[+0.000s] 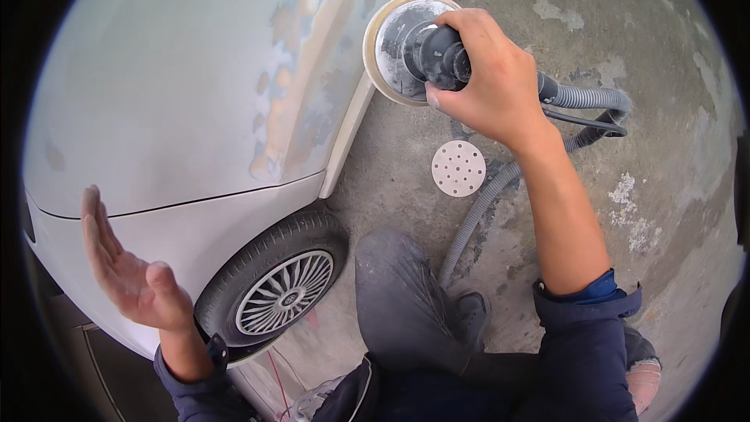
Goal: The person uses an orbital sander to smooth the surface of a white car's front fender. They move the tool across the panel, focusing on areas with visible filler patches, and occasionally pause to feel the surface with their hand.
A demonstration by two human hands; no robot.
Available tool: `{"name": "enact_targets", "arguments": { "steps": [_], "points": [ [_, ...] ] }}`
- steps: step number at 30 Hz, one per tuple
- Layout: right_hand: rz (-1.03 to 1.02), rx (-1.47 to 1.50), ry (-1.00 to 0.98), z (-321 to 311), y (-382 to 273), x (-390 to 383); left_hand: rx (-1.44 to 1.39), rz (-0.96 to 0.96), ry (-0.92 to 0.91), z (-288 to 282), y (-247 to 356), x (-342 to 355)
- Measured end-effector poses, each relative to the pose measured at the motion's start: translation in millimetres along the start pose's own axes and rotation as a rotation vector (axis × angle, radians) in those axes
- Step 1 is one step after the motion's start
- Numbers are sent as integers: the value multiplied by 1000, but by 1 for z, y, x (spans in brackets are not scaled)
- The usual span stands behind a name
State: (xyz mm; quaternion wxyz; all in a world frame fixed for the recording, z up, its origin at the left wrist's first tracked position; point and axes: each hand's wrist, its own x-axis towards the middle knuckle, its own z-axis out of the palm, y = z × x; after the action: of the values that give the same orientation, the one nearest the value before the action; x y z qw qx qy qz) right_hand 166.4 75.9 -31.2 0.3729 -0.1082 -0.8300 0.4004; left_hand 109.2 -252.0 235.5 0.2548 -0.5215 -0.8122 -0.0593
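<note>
Floor (672, 148) lies beside the car (180, 94); your right fingers (473, 25) curl round the sander (437, 51), left fingers (98, 230) open, empty: sanding likely needs it flat next.

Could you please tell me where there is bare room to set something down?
The floor is bare right of the right forearm and, more narrowly, between the wheel and perforated disc. It is crowded around the right hand, sander and hose.

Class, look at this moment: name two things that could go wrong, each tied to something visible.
Only the right hand holds the sander, so it might slip and knock the car panel. The grey hose runs close to the shoe and might snag it.
</note>
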Motion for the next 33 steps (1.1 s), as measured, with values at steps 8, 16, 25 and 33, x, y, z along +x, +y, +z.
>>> {"name": "enact_targets", "arguments": {
  "steps": [8, 16, 25, 33],
  "points": [
    [496, 758, 351, 145, -60, 7, 872, -12, -78, -257, -204, 16],
    [669, 786, 360, 216, -81, -39, 779, -142, -70, -247, -200, 8],
    [706, 665, 457, 219, -60, -19, 822, -215, -46, -246, -192, 14],
    [635, 713, 345, 212, -104, -40, 773, -249, -40, -236, -188, 18]
  ]
}}
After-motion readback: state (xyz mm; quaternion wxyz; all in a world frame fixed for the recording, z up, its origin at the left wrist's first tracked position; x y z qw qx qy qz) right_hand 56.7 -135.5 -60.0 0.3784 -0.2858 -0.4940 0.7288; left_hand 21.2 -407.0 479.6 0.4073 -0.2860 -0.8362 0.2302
